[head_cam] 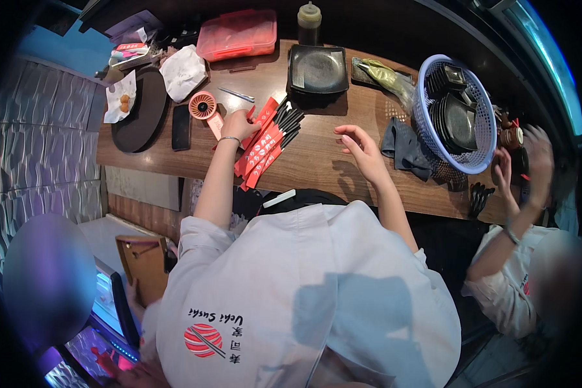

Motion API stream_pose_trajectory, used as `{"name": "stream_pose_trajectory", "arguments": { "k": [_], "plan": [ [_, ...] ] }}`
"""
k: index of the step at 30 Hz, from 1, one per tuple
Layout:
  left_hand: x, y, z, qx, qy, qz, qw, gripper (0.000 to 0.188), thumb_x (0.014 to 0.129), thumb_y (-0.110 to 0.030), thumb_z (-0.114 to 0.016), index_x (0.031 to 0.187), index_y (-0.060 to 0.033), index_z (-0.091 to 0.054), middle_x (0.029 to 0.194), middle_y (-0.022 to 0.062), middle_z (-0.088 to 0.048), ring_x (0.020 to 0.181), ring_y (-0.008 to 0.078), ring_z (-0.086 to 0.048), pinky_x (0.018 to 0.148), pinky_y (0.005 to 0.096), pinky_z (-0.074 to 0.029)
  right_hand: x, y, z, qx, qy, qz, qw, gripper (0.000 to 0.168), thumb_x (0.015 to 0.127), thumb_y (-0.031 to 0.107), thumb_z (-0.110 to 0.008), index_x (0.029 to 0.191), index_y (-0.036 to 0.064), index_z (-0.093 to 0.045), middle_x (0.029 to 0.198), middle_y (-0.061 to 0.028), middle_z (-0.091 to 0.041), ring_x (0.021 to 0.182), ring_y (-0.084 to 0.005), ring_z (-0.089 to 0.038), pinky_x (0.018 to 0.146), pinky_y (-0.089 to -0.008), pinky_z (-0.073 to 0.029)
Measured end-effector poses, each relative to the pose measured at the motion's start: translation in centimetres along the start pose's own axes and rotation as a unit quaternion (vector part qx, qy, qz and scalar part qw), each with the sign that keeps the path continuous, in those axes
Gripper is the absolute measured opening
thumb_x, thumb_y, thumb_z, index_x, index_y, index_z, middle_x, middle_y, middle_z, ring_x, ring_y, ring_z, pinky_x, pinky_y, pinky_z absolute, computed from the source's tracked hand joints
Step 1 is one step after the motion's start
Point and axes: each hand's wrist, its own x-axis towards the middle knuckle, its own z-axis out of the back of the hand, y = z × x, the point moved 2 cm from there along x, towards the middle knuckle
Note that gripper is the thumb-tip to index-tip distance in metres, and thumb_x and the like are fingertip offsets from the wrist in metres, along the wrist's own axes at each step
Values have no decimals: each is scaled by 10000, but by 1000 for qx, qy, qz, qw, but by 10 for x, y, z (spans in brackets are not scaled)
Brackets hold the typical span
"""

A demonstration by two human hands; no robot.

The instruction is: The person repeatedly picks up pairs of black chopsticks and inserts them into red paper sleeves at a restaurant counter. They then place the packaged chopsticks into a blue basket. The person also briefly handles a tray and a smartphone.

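Note:
My left hand [240, 127] rests at the upper left edge of a pile of chopsticks in red paper sleeves [262, 153], its fingers bent down against a sleeve; whether they pinch one cannot be told. Black chopstick ends [290, 121] stick out of the sleeves to the right. My right hand [363, 150] hovers over the wooden table [330, 167], holding nothing, thumb and fingers apart. Just left of the pile lies a pink handheld fan [203, 105], with a metal pen-like stick [236, 94] above it. A stack of black square plates [318, 69] stands beyond the pile.
A blue plastic basket [421, 109] of black dishes stands right, beside a dark cloth [405, 149]. At left are a phone [181, 128] and round dark tray [153, 106]; behind, a red lidded box [237, 35] and squeeze bottle [309, 22]. Co-workers are at both sides.

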Motion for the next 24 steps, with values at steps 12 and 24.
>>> {"name": "stream_pose_trajectory", "arguments": {
  "k": [12,24],
  "plan": [
    [-46,-54,58,-304,-82,-109,943,289,836,-198,-710,1024,-21,-582,835,55,-665,704,114,-616,606,254,-478,-8,7,-3,-75,-3,48,996,218,911,181,-618,1104,81,-629,1060,-36,-608,971,-129,-567,816,-259,-448],
    [-159,-142,27,-165,178,-165,956,367,801,-177,-693,1126,-36,-597,789,80,-626,710,120,-576,660,281,-474,5,66,-54,-436,66,328,835,144,757,263,-751,875,194,-705,812,47,-644,955,-153,-581,1081,-526,-195]
  ]
}}
